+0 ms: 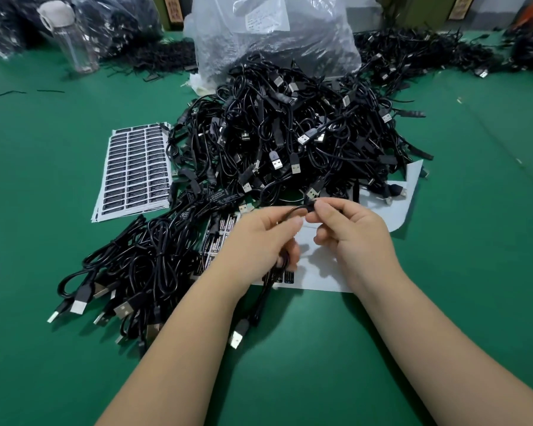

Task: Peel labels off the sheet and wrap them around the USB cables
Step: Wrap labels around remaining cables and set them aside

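My left hand (259,238) and my right hand (348,232) hold one black USB cable (259,305) between them above a mostly stripped label sheet (317,272). Both pinch the cable's thick end near the fingertips. The rest of the cable hangs down under my left hand, and its silver USB plug (237,338) lies on the green table. A full sheet of black labels (136,170) lies to the left. A big heap of black USB cables (305,133) sits behind my hands, and a smaller bundle of cables (136,272) lies at the left.
A clear plastic bag (271,35) stands behind the heap. A clear water bottle (71,38) stands at the back left. More cable piles (413,47) line the back of the green table (43,118). Small black offcuts lie at the far left.
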